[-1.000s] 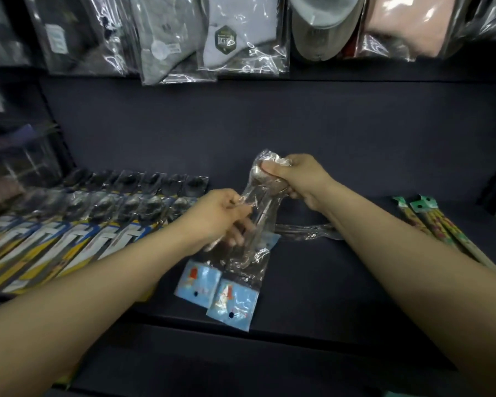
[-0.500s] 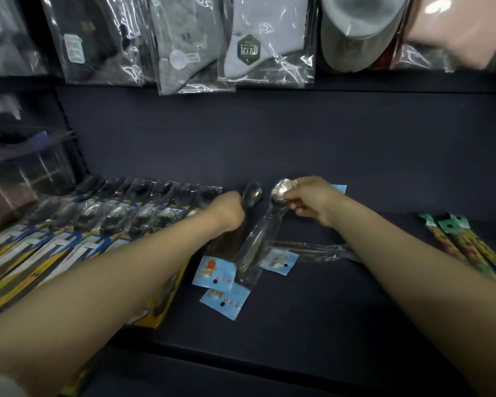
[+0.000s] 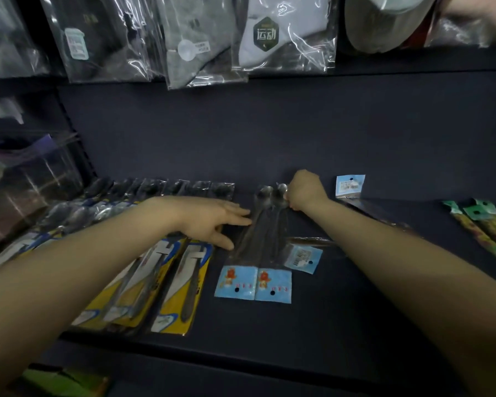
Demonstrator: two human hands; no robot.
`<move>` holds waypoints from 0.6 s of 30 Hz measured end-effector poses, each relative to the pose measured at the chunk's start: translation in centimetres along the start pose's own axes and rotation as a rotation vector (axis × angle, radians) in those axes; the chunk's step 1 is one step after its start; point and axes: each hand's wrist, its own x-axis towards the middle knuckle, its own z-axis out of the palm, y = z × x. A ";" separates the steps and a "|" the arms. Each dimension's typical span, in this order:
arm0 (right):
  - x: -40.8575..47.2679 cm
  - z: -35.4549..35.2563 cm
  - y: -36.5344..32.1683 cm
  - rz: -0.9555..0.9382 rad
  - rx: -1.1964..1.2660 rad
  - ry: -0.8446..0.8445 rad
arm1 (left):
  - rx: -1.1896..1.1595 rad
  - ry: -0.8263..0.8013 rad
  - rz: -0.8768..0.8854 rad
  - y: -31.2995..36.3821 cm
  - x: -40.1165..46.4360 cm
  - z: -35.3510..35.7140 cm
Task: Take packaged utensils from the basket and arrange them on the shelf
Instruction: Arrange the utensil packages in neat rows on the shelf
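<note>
Two clear spoon packets [image 3: 262, 233] with light-blue header cards [image 3: 254, 285] lie side by side on the dark shelf [image 3: 312, 333], bowls toward the back wall. My left hand [image 3: 212, 220] rests flat, fingers spread, against the packets' left edge. My right hand [image 3: 304, 191] is closed on the packets' far ends near the spoon bowls. A third packet with a blue card [image 3: 304, 257] lies crosswise under my right forearm. Another blue-carded packet [image 3: 350, 186] lies further right.
A row of yellow-and-blue carded utensils [image 3: 166, 279] fills the shelf's left side. Green-topped patterned packets [image 3: 487, 230] lie at the far right. Bagged socks [image 3: 281, 35] and caps hang above. A green object [image 3: 63, 382] shows at the bottom left.
The packets went from being held up in both hands to lying flat on the shelf. My left hand let go and flattened beside them; my right hand moved to the back.
</note>
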 end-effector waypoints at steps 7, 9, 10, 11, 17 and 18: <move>-6.2 -2.6 0.1 -0.455 -0.160 -0.174 | -0.034 0.113 0.036 0.2 0.2 0.7; -8.1 -3.1 0.4 -0.496 -0.262 -0.361 | -0.025 0.160 0.026 0.4 0.4 0.7; -8.6 -3.0 0.6 -0.483 -0.305 -0.449 | -0.003 0.188 0.019 0.4 0.4 0.9; -8.9 -2.9 0.7 -0.469 -0.332 -0.507 | 0.013 0.210 0.010 0.4 0.5 1.1; -8.8 -2.7 -0.7 -0.371 -0.375 -0.552 | 0.120 0.231 0.035 0.4 1.0 1.2; -8.7 -2.8 -0.9 -0.357 -0.370 -0.557 | 0.121 0.219 0.033 0.4 1.0 1.1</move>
